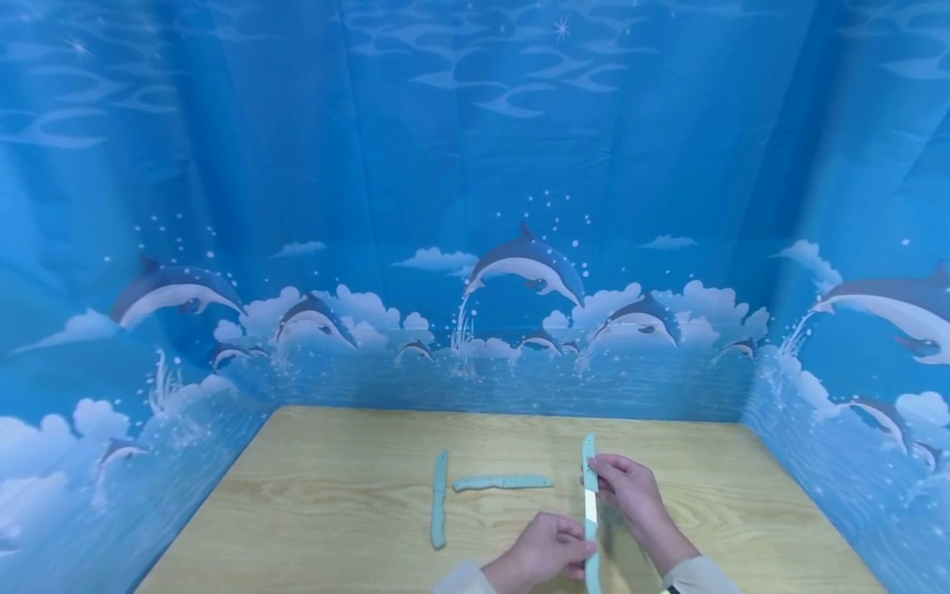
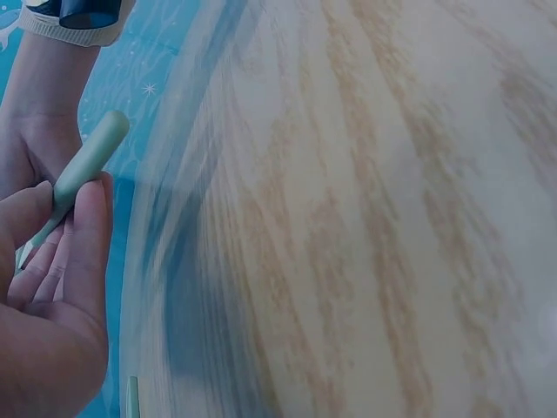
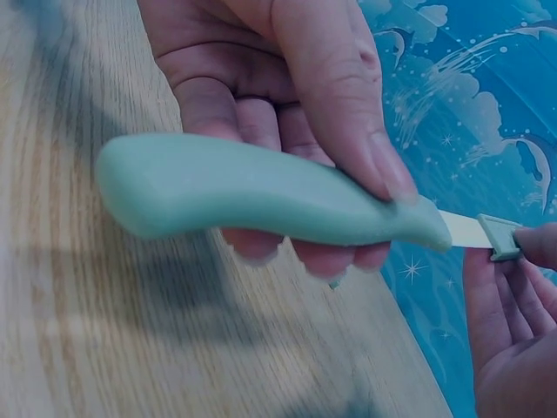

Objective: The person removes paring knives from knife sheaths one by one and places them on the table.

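Observation:
A paring knife with a mint-green handle (image 1: 592, 571) stands out above the wooden table, partly drawn from its green sheath (image 1: 589, 452). Between handle and sheath a stretch of white blade (image 1: 590, 506) shows. My left hand (image 1: 543, 546) pinches the handle between thumb and fingers. Farther up, my right hand (image 1: 634, 492) grips the sheath by thumb and fingertips. In the right wrist view the handle (image 3: 261, 187) lies across the left fingers, and the right hand (image 3: 518, 322) holds the sheath's open end (image 3: 498, 237) at the right edge.
Two more green knives, both sheathed, lie on the table (image 1: 334, 511) to the left: one upright in the head view (image 1: 439, 499), one crosswise (image 1: 505, 482). A blue dolphin-print curtain (image 1: 460, 165) encloses the table at the back and sides.

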The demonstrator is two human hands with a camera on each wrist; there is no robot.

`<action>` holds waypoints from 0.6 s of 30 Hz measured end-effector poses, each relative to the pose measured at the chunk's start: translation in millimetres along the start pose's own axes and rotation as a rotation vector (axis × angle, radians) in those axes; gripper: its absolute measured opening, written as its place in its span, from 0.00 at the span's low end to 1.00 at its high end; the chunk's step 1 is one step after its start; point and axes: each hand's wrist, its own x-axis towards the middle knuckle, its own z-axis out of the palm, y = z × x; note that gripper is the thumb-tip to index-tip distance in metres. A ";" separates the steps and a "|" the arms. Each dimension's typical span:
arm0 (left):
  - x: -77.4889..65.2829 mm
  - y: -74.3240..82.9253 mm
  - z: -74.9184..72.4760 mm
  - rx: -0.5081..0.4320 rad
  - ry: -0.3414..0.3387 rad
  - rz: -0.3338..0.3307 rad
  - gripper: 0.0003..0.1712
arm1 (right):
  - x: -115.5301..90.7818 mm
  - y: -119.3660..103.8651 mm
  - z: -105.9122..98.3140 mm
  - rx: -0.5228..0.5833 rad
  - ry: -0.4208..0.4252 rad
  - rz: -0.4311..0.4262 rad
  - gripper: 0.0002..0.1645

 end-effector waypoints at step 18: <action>0.1 -1.4 4.5 -0.023 0.000 -0.004 0.02 | 2.4 -0.7 -1.5 -0.010 -0.019 0.003 0.19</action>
